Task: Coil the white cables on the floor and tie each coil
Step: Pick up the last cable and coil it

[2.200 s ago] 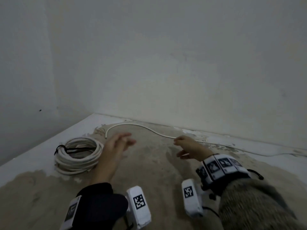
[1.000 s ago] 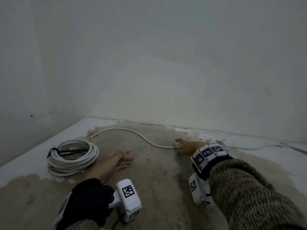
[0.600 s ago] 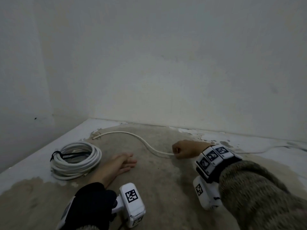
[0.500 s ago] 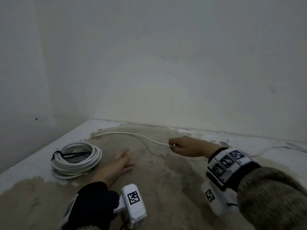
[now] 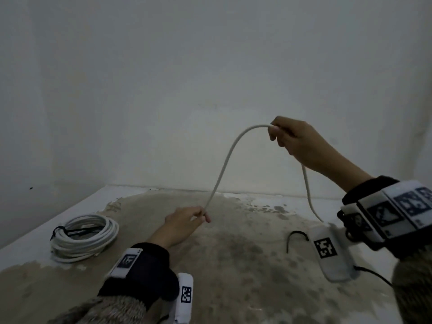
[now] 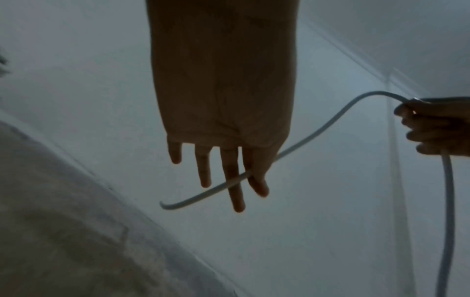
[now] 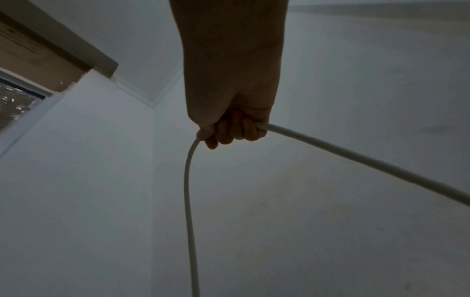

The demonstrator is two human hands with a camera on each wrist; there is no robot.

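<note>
A loose white cable (image 5: pixel 224 164) arcs through the air between my two hands. My right hand (image 5: pixel 275 134) is raised high at the right with its fingers curled round the cable, as the right wrist view shows (image 7: pixel 234 132). From that fist the cable (image 7: pixel 188 191) drops to the floor. My left hand (image 5: pixel 203 217) is lower, at the centre, and pinches the cable near its free end. In the left wrist view the cable (image 6: pixel 318 132) passes between the fingers (image 6: pixel 234 191), with the short end sticking out. A finished coil (image 5: pixel 84 235) lies at the left, bound by a black tie (image 5: pixel 70 230).
A short black tie (image 5: pixel 295 237) lies on the floor under my right wrist. White walls meet in a corner at the far left, just behind the coil. The floor (image 5: pixel 233 265) is bare brown concrete with white paint along its edges. A window (image 7: pixel 15 96) shows in the right wrist view.
My right hand has lifted the cable off the floor to well above it. My left hand has risen from the floor and taken hold of the cable near its free end.
</note>
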